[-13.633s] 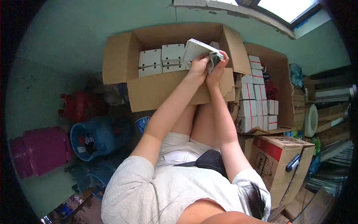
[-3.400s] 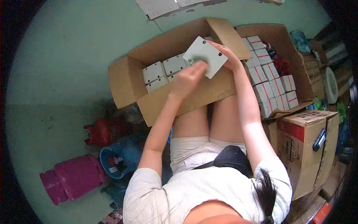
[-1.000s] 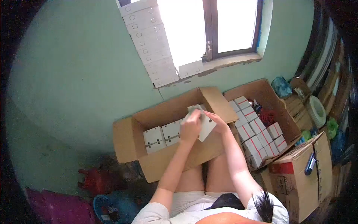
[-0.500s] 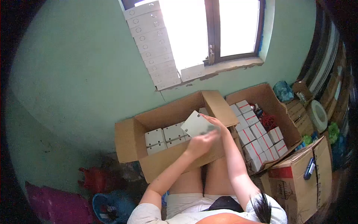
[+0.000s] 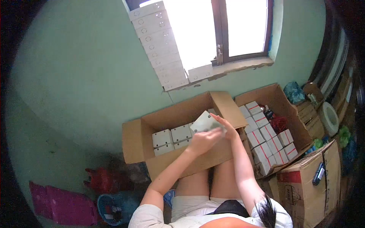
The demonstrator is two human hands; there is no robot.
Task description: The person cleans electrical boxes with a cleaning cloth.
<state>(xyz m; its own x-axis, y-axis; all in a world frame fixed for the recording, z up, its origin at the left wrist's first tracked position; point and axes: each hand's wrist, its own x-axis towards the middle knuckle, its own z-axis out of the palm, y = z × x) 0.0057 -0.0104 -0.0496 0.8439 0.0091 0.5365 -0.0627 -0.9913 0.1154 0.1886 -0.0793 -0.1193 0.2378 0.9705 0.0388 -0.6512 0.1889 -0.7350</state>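
I sit in front of an open cardboard carton (image 5: 171, 114) with several white square boxes (image 5: 162, 137) lined up inside. Above its right half, my right hand (image 5: 228, 128) holds a pale flat square plate (image 5: 201, 122) by its right edge. My left hand (image 5: 204, 139) lies against the plate's near side, its fingers curled over the lower edge. Whether something sits in that hand is hidden from me.
A second open carton (image 5: 275, 95) on the right holds several small white boxes with red stripes (image 5: 266, 137). A closed brown carton (image 5: 308, 186) stands at the lower right. Red (image 5: 100, 180), blue (image 5: 114, 207) and magenta (image 5: 62, 199) cylinders lie at the lower left. A stack of white boxes (image 5: 159, 49) leans at the window.
My left hand has slid back and forth across the plate and now rests on its lower edge. The plate sits slightly lower over the carton. My view shifted a little.
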